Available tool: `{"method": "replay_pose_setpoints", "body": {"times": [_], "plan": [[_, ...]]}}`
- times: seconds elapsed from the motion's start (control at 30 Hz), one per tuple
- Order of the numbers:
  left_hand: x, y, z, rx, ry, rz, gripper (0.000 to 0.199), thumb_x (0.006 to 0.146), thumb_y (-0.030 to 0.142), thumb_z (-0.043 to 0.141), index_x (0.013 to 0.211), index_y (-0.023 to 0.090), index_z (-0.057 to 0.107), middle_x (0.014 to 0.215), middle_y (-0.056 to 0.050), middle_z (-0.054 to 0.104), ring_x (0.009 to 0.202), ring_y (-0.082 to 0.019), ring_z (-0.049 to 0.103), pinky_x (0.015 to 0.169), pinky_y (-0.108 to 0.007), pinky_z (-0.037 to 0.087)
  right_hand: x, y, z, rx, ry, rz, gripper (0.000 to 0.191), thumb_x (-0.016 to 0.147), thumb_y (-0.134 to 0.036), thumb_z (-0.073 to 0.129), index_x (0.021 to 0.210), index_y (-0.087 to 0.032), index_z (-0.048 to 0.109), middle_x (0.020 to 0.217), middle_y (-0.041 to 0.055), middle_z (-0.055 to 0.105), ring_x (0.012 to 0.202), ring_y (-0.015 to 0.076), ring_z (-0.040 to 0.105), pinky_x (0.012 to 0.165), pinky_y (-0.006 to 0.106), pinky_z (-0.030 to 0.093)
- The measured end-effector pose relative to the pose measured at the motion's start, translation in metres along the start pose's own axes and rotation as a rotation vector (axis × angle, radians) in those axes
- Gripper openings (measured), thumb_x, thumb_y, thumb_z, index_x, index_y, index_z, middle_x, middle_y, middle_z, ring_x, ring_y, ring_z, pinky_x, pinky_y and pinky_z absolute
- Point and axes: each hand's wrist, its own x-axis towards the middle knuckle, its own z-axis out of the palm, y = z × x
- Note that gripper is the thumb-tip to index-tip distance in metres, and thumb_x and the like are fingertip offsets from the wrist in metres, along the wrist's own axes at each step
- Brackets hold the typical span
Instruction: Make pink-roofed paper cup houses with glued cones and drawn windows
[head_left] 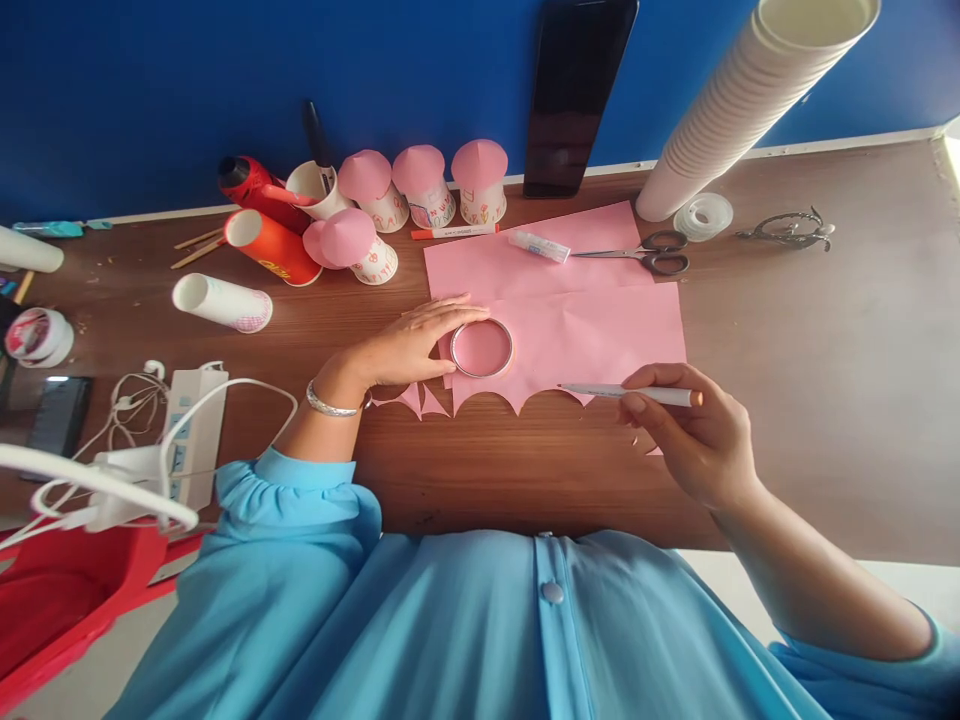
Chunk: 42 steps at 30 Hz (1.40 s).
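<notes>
A round silver bangle (482,374) lies flat on the pink paper (592,330). Thumb and fingers of my left hand (420,340) hold it from its left side. My right hand (694,425) pinches a white felt-tip pen (622,391) with an orange end, its dark tip pointing left near the paper's lower edge. Whether the tip touches the paper I cannot tell. Curved scallops are cut out along that edge, and pointed pink scraps (420,400) lie beside my left wrist. Upper on the paper are a glue stick (540,246) and scissors (660,255) with dark handles.
Behind stand decorated paper cups with pink cone tops (480,165), an orange marker (454,232), a phone (577,100) and a tall cup stack (757,100). Tape (703,216) and a hair clip (787,232) lie right. A power strip (199,430) with cables is left.
</notes>
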Motion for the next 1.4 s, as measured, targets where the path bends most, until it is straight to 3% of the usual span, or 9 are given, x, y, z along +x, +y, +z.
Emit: {"method": "replay_pose_setpoints", "body": {"times": [0.43,0.67,0.9,1.17,1.4], "plan": [[0.001,0.004,0.003,-0.029,0.008,-0.026,0.073,0.087,0.016,0.07,0.155,0.029,0.047,0.166,-0.003,0.047,0.162,-0.027,0.026,0.131,-0.048,0.028,0.003,-0.005,0.012,-0.013,-0.029,-0.026,0.008,0.097,-0.033,0.07,0.098,-0.025,0.069,0.07,-0.0032,0.071,0.065,0.0143,0.069,0.064,0.025,0.053],[-0.002,0.0,0.005,-0.043,0.066,0.025,0.07,0.088,0.013,0.065,0.154,0.024,0.047,0.166,-0.007,0.046,0.161,-0.026,0.029,0.132,-0.048,0.026,0.003,-0.004,0.013,-0.005,-0.042,-0.012,0.01,0.097,-0.034,0.07,0.099,-0.025,0.069,0.07,-0.0023,0.072,0.066,0.0152,0.07,0.064,0.026,0.054],[0.002,0.007,0.007,0.0,0.053,0.082,0.076,0.089,0.032,0.072,0.158,0.022,0.042,0.17,-0.009,0.04,0.163,-0.031,0.023,0.133,-0.052,0.02,0.004,-0.004,0.015,-0.03,-0.028,-0.004,0.016,0.097,-0.039,0.071,0.099,-0.024,0.07,0.071,-0.0014,0.072,0.067,0.0167,0.069,0.065,0.028,0.054],[0.013,-0.003,0.012,0.012,0.105,0.136,0.067,0.083,0.03,0.077,0.146,0.025,0.055,0.157,-0.01,0.057,0.153,-0.03,0.043,0.132,-0.055,0.021,0.003,-0.007,0.018,-0.045,-0.016,0.0,0.016,0.096,-0.04,0.072,0.1,-0.025,0.071,0.07,-0.0016,0.072,0.065,0.0171,0.068,0.06,0.028,0.053],[0.008,-0.006,-0.001,0.008,0.12,0.092,0.068,0.082,0.029,0.078,0.146,0.026,0.054,0.157,-0.008,0.056,0.154,-0.031,0.041,0.131,-0.054,0.023,0.003,-0.005,0.017,-0.038,-0.026,0.016,0.018,0.096,-0.042,0.072,0.1,-0.024,0.071,0.072,-0.0013,0.072,0.069,0.0176,0.069,0.067,0.03,0.055]]}}
